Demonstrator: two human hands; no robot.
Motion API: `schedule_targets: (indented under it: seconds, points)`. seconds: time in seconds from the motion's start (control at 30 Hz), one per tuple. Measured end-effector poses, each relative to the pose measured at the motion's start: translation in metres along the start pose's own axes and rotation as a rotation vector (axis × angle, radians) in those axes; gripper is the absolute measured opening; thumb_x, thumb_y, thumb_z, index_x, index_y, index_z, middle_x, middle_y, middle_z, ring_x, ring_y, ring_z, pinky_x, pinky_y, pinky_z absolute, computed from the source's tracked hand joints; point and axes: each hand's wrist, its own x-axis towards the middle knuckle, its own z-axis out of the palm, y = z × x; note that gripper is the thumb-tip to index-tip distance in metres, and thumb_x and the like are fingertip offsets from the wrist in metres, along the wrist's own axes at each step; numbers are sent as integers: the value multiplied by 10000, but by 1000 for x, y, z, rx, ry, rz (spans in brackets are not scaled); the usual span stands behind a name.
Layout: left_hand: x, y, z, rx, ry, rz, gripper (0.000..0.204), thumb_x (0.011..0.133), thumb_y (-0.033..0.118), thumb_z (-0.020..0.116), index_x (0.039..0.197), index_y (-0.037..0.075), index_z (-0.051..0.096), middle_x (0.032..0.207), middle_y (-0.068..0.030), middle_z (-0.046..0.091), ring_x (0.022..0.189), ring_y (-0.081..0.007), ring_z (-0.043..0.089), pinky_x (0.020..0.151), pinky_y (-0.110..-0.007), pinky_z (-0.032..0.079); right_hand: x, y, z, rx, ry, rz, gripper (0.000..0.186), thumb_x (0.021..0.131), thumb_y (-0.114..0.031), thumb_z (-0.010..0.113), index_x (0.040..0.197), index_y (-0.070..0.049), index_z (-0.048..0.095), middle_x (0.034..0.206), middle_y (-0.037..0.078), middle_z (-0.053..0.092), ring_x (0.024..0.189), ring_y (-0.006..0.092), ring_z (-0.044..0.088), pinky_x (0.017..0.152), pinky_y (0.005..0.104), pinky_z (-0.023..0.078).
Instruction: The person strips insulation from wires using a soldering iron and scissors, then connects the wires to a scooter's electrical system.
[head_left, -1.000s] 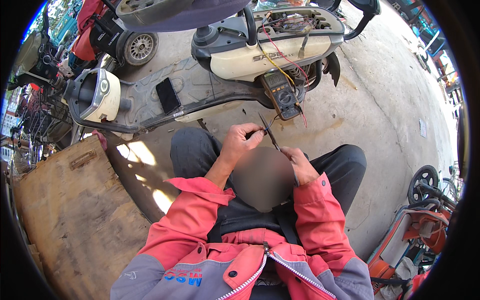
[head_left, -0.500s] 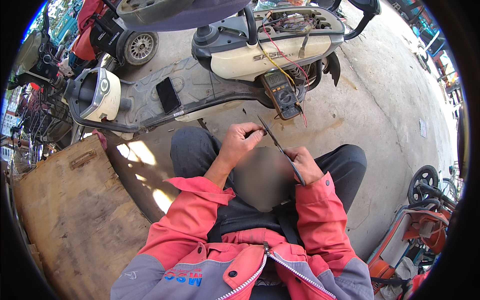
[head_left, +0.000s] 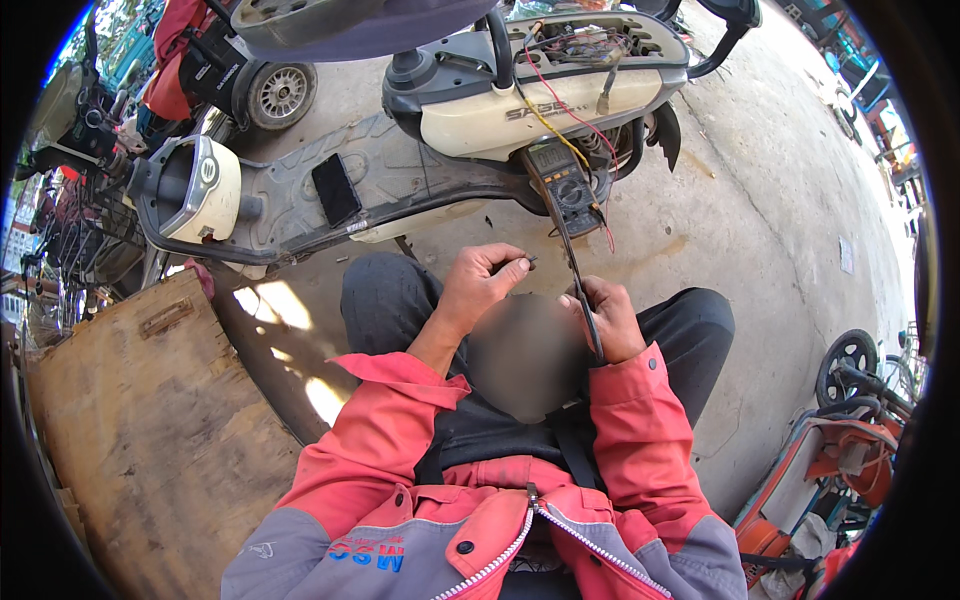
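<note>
Apparently midway: cream-and-grey plastic scooter (head_left: 465,132) opened, thin coloured wiring (head_left: 592,48) not yet covered.
Left hand (head_left: 482,284): fingers pinching a small dark piece (head_left: 531,262) (too tiny to identify); right hand (head_left: 614,322): grasping a long, slim dark tool (head_left: 579,285), apart from it.

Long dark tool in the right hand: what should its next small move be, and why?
Probably tilt the long dark tool leftward: the right hand holds it pointing toward the multimeter, apart from the small dark piece pinched in the left hand.

cracked concrete floor (head_left: 740,240) | sunlit patches (head_left: 285,308) | worn wooden board (head_left: 150,420), left
</note>
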Motion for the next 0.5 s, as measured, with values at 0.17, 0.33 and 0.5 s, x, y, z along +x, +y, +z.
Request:
schedule_targets:
  seconds: [0.17,0.33,0.5]
  points:
    - [1,-3,5,-27,-17,17,146,935,104,648,967,-26,705,747,54,612,640,-16,460,546,-215,375,4,-3,16,159,123,-7,235,818,-112,747,940,44,620,745,13,594,656,74,535,589,244,441]
    - [2,-5,9,-11,-51,19,144,946,99,630,985,-21,699,760,54,612,660,-19,466,573,-211,386,13,-14,22,310,207,-63,226,816,-27,716,998,39,601,853,28,633,702,66,565,630,223,476]
    - [1,-6,10,5,-95,-22,148,955,99,613,992,-21,690,776,35,625,690,-37,509,615,-217,425,20,-19,28,334,229,-87,217,822,-43,760,970,10,610,834,17,646,674,52,555,582,203,449]
